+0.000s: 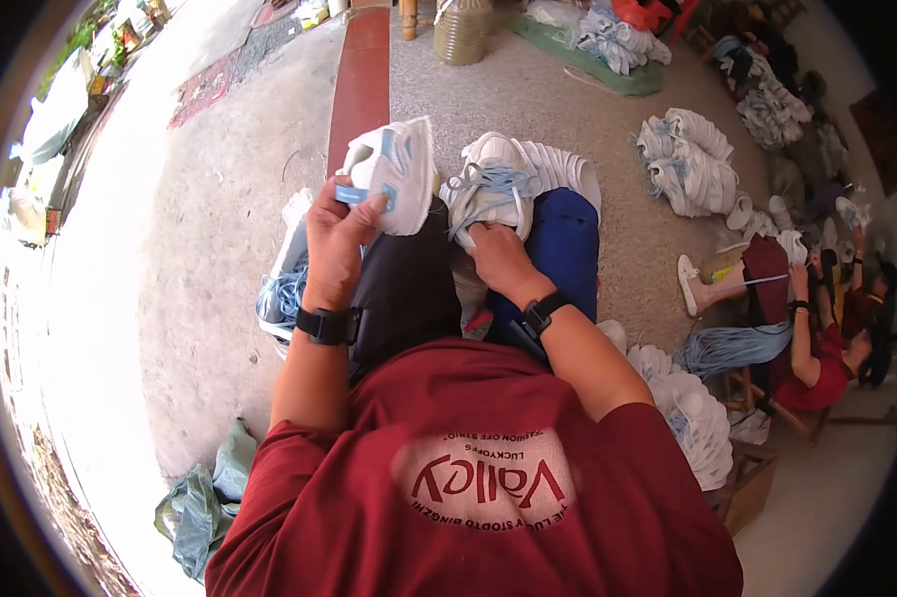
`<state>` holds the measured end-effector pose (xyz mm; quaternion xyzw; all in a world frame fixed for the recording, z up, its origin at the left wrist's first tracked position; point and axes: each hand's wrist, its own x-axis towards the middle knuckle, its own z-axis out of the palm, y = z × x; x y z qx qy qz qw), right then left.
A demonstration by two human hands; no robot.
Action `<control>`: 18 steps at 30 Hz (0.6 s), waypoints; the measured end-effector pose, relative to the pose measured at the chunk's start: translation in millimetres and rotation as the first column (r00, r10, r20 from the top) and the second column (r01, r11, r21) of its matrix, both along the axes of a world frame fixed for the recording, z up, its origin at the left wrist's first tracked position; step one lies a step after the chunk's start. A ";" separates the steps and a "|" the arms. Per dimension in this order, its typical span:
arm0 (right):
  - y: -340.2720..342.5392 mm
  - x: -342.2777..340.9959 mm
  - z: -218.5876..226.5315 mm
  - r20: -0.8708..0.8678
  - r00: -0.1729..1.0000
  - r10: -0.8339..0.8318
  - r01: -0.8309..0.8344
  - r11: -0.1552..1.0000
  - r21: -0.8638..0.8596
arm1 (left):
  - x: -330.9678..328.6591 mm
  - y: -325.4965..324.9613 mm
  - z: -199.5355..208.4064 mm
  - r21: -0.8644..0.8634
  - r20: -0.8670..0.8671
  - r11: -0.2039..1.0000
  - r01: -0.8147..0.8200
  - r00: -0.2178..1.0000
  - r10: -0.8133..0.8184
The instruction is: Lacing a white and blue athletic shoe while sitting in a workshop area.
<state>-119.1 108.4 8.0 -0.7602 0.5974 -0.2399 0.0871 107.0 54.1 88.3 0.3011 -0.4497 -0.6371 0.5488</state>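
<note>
Raised over my dark-trousered left knee, a white shoe upper with light-blue panels and a blue tab is pinched between the thumb and fingers of my left hand. My right hand is closed on the near edge of a second shoe upper, white and threaded with pale-blue laces. That one rests by my blue-covered right knee; some of my right fingertips are hidden inside it. Behind it a row of stacked white uppers fans out to the right. The two held uppers are close together but apart.
Beside my left leg lies a bundle of blue laces with white pieces. More stacked uppers lie on the floor at right, others by my right elbow. A co-worker sits at far right near hanging blue laces. A green bag lies lower left.
</note>
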 end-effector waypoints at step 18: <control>-29.4 -21.5 -4.2 0.290 0.898 -0.330 0.404 0.879 -0.253 | -86.7 21.0 -11.3 -0.380 0.749 0.659 0.649 0.634 -0.192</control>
